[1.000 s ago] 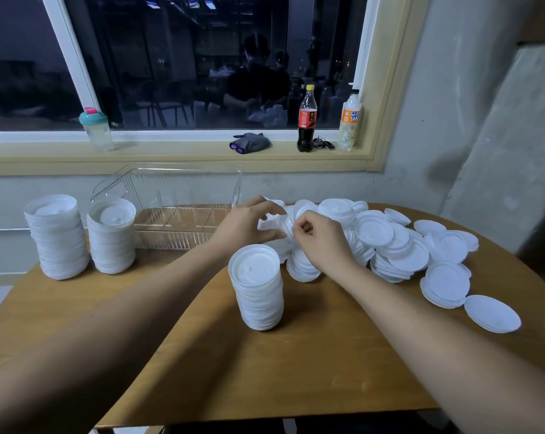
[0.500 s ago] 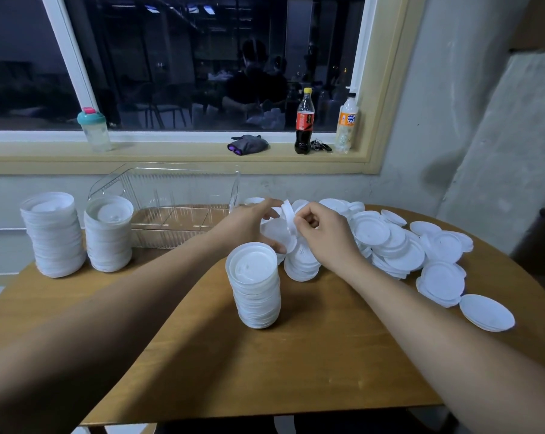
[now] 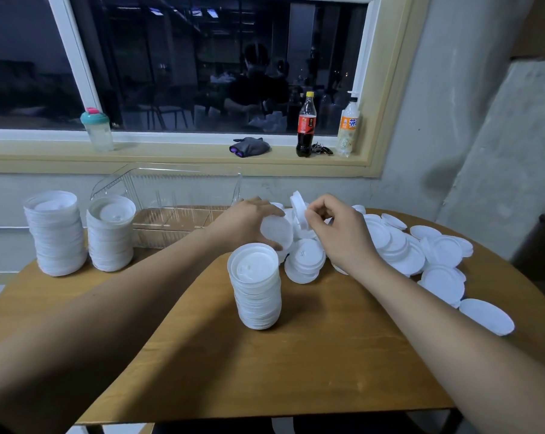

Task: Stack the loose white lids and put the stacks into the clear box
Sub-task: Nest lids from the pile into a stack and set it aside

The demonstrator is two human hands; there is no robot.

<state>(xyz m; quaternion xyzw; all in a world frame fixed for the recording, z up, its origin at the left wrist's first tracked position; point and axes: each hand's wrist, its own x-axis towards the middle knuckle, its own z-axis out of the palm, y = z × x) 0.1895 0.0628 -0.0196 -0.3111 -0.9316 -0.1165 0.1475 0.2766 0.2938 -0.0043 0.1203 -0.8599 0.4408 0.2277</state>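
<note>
My left hand holds a white lid tilted on edge, just behind a tall lid stack at the table's middle. My right hand pinches another white lid standing upright beside it. A short stack sits between the hands. Loose white lids lie heaped to the right. The clear box stands at the back with its lid up. Two finished stacks, one and another, stand at the far left.
The round wooden table ends close at the front and right. One lid lies near the right edge. On the window sill behind stand a shaker cup, a cola bottle, an orange drink bottle and a dark cloth.
The two lids held together a second ago are now apart: my left hand keeps one tilted, my right hand has lifted the other upright and slightly to the right.
</note>
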